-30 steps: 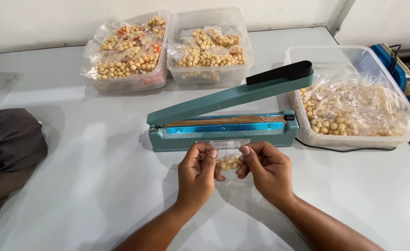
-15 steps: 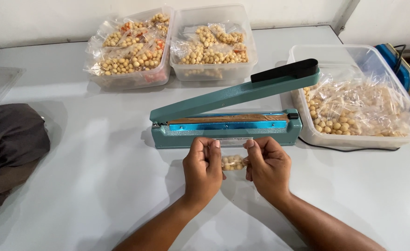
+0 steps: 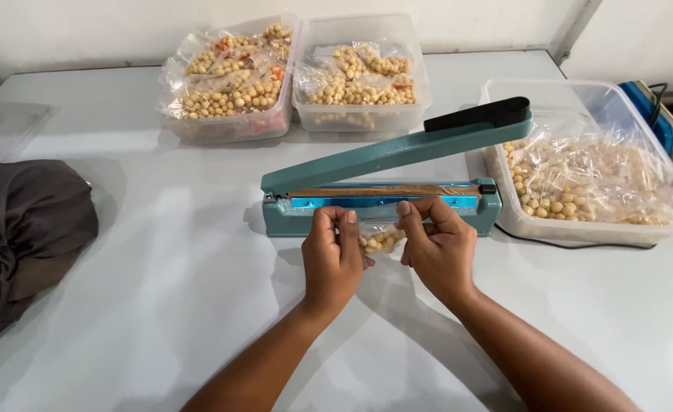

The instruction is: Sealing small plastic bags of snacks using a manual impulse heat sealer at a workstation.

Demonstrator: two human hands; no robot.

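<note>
My left hand (image 3: 332,255) and my right hand (image 3: 439,246) both pinch a small clear bag of pale round nuts (image 3: 381,241) by its top corners. The bag's open mouth lies across the front bar of a teal heat sealer (image 3: 381,204) on the white table. The sealer's arm with a black handle (image 3: 477,114) is raised open. The bag's lower part hangs between my thumbs, partly hidden by my fingers.
Two clear tubs of filled nut bags (image 3: 230,75) (image 3: 361,75) stand at the back. A larger clear tub of nut bags (image 3: 590,172) sits right of the sealer. A dark grey cloth (image 3: 24,236) lies at the left edge, an empty clear tray (image 3: 1,126) behind it.
Both hands have lifted the bag slightly toward the sealer's bar, so its mouth now rests on it. The sealer arm stays raised.
</note>
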